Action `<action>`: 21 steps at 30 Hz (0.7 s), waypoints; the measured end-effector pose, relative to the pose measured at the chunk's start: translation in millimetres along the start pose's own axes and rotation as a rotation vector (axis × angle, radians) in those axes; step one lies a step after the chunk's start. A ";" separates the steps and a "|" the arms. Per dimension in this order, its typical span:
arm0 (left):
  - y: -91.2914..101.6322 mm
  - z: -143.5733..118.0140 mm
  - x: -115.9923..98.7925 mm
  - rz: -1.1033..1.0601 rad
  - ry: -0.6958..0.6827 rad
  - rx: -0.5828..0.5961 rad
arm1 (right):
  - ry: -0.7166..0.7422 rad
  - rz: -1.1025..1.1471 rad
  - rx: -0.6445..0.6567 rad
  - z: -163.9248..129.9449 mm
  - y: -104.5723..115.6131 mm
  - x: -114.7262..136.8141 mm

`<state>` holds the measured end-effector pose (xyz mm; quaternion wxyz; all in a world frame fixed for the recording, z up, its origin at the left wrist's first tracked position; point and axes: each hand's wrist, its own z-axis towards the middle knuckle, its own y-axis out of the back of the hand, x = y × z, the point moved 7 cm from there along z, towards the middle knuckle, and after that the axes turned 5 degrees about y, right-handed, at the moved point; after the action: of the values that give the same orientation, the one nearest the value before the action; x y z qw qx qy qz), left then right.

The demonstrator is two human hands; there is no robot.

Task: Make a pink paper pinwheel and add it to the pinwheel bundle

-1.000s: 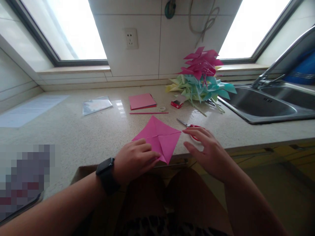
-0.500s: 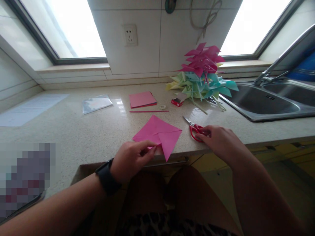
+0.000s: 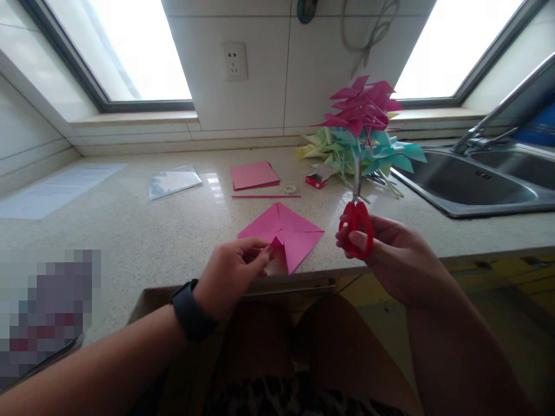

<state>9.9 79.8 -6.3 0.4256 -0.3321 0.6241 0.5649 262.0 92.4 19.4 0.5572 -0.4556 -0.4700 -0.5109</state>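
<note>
Left hand (image 3: 232,271), black watch (image 3: 191,309) on the wrist, fingers curled and pinching the near-left corner of the pink paper square (image 3: 284,234), which lies creased on the counter (image 3: 130,231) at its front edge, near corner lifted a bit. Right hand (image 3: 385,254) closed around the red handles of the scissors (image 3: 356,228), held up off the counter just right of the paper, blades pointing up and away; can't tell if the blades are apart. Behind the paper: a thin pink strip (image 3: 265,196), then a stack of pink sheets (image 3: 254,175), a small tape roll (image 3: 290,189) and a little red box (image 3: 316,181). Pile of paper pinwheels (image 3: 359,136), pink on top of teal and yellow, sits against the wall, partly behind the scissor blades. Clear plastic sleeve (image 3: 173,182) and a printed sheet (image 3: 60,188) to the left. Steel sink (image 3: 477,185) with faucet (image 3: 498,112) at right. Wall socket (image 3: 236,60) between two windows. Blurred patch at lower left.
</note>
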 end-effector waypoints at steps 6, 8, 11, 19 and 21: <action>0.3 2.2 5.6 -0.045 0.078 0.020 | -0.030 -0.054 0.142 8.6 -42.2 -12.1; -0.3 3.7 6.0 -0.077 0.076 0.017 | -0.010 -0.109 0.188 15.0 -55.1 -14.5; 0.0 5.3 4.6 -0.125 0.078 0.000 | 0.007 -0.146 0.255 24.0 -74.3 -18.0; 6.3 7.7 2.5 -0.289 0.124 -0.062 | -0.032 -0.212 0.285 34.9 -89.2 -34.4; 7.1 8.2 3.0 -0.328 0.134 -0.070 | -0.029 -0.198 0.279 34.3 -89.0 -34.4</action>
<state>3.6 89.1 -6.0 0.4577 -0.4807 0.5685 0.4861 170.0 125.6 -7.3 0.5551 -0.3324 -0.5869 -0.4867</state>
